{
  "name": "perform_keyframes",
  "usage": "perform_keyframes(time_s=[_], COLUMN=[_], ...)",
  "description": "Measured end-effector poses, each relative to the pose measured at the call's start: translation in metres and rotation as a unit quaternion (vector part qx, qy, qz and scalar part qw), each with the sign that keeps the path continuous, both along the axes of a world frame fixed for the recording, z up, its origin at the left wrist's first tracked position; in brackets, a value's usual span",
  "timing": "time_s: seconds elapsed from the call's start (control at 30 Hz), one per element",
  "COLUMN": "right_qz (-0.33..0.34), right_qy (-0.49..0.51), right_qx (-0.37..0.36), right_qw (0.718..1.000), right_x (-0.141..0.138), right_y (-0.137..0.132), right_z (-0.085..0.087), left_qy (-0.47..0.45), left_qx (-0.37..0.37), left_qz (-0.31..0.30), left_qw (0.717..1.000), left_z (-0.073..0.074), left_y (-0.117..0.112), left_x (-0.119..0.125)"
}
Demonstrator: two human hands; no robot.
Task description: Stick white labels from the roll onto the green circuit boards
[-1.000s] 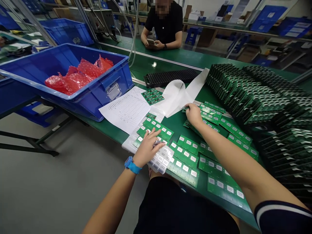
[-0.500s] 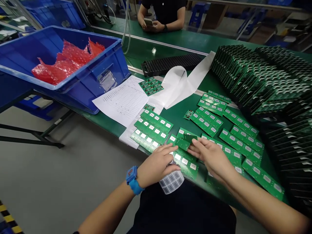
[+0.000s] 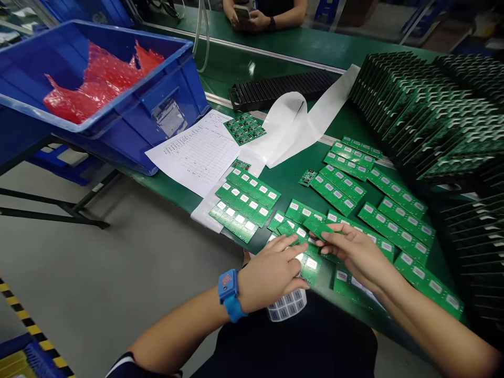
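My left hand (image 3: 273, 270), with a blue wrist strap, reaches over the near boards. A strip of printed labels (image 3: 288, 306) hangs from under its thumb, and its fingertips rest by a green circuit board (image 3: 291, 229). My right hand (image 3: 356, 253) pinches the end of another green circuit board (image 3: 318, 229), held slightly above those beneath. Its far end points toward my left hand. Rows of green boards with white labels (image 3: 244, 199) lie to the left, and more labelled boards (image 3: 396, 231) lie to the right.
Dense racks of upright boards (image 3: 425, 115) stand on the right. A blue bin (image 3: 134, 126) with red bubble wrap (image 3: 102, 73) sits at the left. Near it are a printed sheet (image 3: 197, 152), white backing paper (image 3: 287, 126) and a black rack (image 3: 279, 89). Across the table, a person (image 3: 262, 21) holds a phone.
My left hand has moved right with the label strip, its fingers now reaching farther over the boards. The board in my right hand has turned from tilted to flatter. The camera view has shifted slightly.
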State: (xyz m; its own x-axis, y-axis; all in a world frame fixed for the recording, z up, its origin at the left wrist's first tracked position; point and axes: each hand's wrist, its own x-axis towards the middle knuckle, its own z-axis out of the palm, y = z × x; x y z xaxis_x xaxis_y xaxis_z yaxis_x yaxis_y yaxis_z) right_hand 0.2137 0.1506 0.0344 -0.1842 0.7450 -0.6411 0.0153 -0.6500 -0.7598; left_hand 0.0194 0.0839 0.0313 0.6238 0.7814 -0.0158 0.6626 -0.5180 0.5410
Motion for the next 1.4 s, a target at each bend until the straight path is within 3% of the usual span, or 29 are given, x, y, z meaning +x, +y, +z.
perform_keyframes(time_s=[0.17,0.37,0.47,0.53,0.6,0.7,0.8,0.87,0.93,1.0,1.03,1.07,1.13,1.2,1.23,1.3,1.4], right_qz=[-0.018,-0.022,0.061,0.164,0.242,0.286,0.382,0.424,0.443,0.418,0.381,0.326,0.189,0.094,0.072,0.052,0.003], right_qy=[0.031,0.005,-0.011,-0.109,-0.282,-0.482,-0.516,-0.527,-0.532,-0.522,-0.511,-0.496,-0.440,-0.353,-0.311,-0.275,-0.293], right_qx=[-0.002,0.001,-0.022,0.014,0.152,0.411,0.519,0.531,0.528,0.542,0.552,0.557,0.529,0.443,0.392,0.308,0.252], right_qw=[0.999,1.000,0.998,0.980,0.916,0.719,0.565,0.511,0.492,0.510,0.538,0.581,0.701,0.819,0.862,0.909,0.922], right_x=[0.004,-0.003,-0.001,0.004,0.007,-0.001,-0.023,-0.037,-0.044,-0.041,-0.037,-0.031,-0.016,0.000,0.006,0.015,0.018], right_y=[0.001,-0.009,-0.016,-0.011,0.008,0.057,0.106,0.126,0.131,0.124,0.116,0.106,0.082,0.056,0.043,0.022,0.002], right_z=[-0.002,0.006,0.018,0.026,0.031,0.026,0.009,-0.001,-0.005,-0.002,0.001,0.005,0.010,0.012,0.011,0.006,-0.004], left_qy=[0.002,-0.035,-0.054,-0.073,-0.082,-0.088,-0.112,-0.141,-0.169,-0.188,-0.192,-0.194,-0.197,-0.212,-0.224,-0.244,-0.290], left_qx=[-0.005,-0.018,-0.029,-0.031,-0.032,-0.032,-0.035,-0.048,-0.076,-0.107,-0.121,-0.133,-0.157,-0.193,-0.215,-0.261,-0.334], left_qz=[-0.011,-0.009,-0.014,-0.014,-0.016,-0.013,0.001,0.026,0.071,0.131,0.159,0.185,0.219,0.224,0.219,0.211,0.245], left_qw=[1.000,0.999,0.998,0.997,0.996,0.996,0.993,0.988,0.980,0.967,0.961,0.954,0.943,0.931,0.925,0.910,0.863], left_z=[-0.007,-0.003,-0.001,-0.001,-0.001,0.000,0.005,0.009,0.013,0.015,0.016,0.018,0.022,0.026,0.027,0.026,0.017], left_y=[0.006,0.007,0.010,0.012,0.014,0.014,0.009,0.002,-0.006,-0.016,-0.021,-0.026,-0.034,-0.040,-0.041,-0.042,-0.038], left_x=[0.002,-0.013,-0.019,-0.022,-0.024,-0.025,-0.029,-0.034,-0.039,-0.043,-0.044,-0.044,-0.042,-0.037,-0.034,-0.026,-0.013])
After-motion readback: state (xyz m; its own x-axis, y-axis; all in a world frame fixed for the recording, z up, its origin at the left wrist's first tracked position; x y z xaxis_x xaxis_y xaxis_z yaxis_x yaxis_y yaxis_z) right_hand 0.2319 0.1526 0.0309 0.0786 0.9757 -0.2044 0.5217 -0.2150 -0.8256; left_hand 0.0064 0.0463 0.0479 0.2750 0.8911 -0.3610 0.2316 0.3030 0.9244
